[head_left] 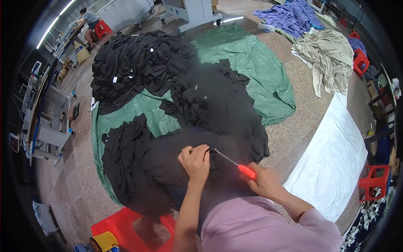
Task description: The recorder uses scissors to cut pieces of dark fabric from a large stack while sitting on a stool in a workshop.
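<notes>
My right hand is wrapped around a tool with a red handle and a thin metal shaft. The shaft slants up and left, its tip beside the fingers of my left hand. Those fingers are closed in a pinch on a small dark piece, which looks like black cloth; most of it is hidden by the hand. Below both hands, a dark garment lies across my lap. Black garments are heaped at the left of my lap, and another black pile lies just ahead.
A green sheet lies under the black piles, including a large far-left heap. White sheeting covers floor at right, below beige cloth and purple cloth. Red stools stand nearby. A person sits far left.
</notes>
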Action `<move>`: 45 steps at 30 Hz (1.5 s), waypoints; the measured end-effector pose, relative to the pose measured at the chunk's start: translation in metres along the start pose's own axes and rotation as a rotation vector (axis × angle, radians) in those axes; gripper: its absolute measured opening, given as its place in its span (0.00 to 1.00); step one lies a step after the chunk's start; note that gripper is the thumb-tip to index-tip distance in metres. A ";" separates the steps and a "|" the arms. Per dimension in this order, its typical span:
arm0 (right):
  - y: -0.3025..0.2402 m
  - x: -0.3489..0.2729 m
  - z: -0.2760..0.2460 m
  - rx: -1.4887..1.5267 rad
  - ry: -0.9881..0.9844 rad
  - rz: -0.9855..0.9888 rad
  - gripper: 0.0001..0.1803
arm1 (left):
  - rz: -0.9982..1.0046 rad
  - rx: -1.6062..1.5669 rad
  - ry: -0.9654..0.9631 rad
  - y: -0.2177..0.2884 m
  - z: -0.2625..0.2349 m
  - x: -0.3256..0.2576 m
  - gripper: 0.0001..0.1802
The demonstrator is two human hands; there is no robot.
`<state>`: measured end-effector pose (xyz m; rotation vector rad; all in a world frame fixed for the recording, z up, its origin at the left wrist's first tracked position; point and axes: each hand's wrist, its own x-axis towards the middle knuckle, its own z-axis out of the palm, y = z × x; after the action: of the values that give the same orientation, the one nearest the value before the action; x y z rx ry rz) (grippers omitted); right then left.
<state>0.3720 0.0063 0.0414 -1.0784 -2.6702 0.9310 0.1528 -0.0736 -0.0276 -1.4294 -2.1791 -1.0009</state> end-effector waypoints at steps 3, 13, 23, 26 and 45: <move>0.003 0.001 0.004 0.022 -0.007 -0.012 0.17 | -0.019 -0.092 0.040 -0.006 0.012 -0.008 0.11; 0.003 0.006 0.006 0.031 -0.031 -0.022 0.19 | -0.051 -0.201 0.125 -0.011 0.017 -0.014 0.11; 0.006 0.007 0.008 0.021 -0.006 -0.025 0.20 | -0.042 -0.212 0.144 -0.011 0.020 -0.017 0.12; 0.006 0.008 0.010 0.024 -0.011 -0.022 0.19 | -0.043 -0.198 0.144 -0.011 0.016 -0.017 0.13; 0.001 0.034 0.062 0.138 0.275 -0.220 0.30 | 0.021 0.005 -0.266 -0.026 -0.059 -0.013 0.27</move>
<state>0.3271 -0.0015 -0.0129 -0.7990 -2.4013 0.8426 0.1297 -0.1311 -0.0045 -1.6618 -2.3407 -0.8381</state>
